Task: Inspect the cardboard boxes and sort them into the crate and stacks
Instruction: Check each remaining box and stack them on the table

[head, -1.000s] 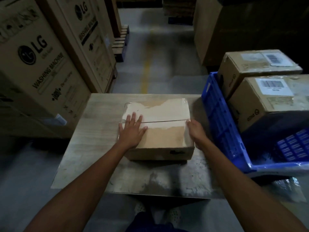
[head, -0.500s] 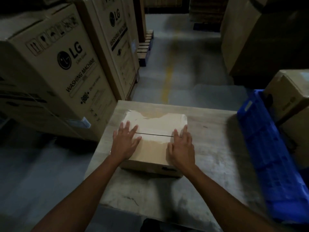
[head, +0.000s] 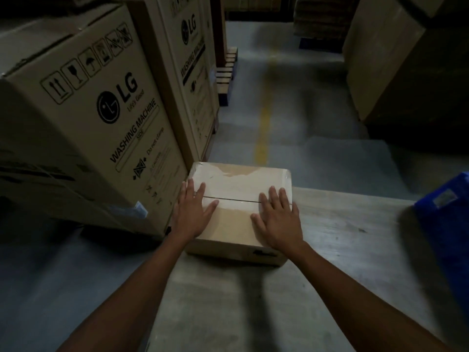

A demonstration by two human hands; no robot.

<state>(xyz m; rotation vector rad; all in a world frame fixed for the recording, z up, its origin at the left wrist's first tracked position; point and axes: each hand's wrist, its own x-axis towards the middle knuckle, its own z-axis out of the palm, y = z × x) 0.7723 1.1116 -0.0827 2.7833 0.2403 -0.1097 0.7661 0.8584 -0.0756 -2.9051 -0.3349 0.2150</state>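
A small cardboard box (head: 236, 184) with a torn pale top and a dark seam across it sits at the far left corner of the wooden table (head: 342, 224). My left hand (head: 194, 212) lies flat on the box's left top edge, fingers straight. My right hand (head: 276, 217) lies flat on its right top, fingers spread over the seam. The blue plastic crate (head: 446, 224) shows only as a blurred corner at the right edge.
Tall washing machine cartons (head: 101, 118) stand on the floor close to the table's left side, one more (head: 195, 72) behind. A large dark carton (head: 406, 72) fills the back right. A wooden pallet (head: 225, 74) lies beyond, beside a floor aisle with a yellow line.
The box has slid left to the table's far left corner under both hands. My right hand went from the box's right side onto its top. The view swung left; the crate's boxes left the frame.
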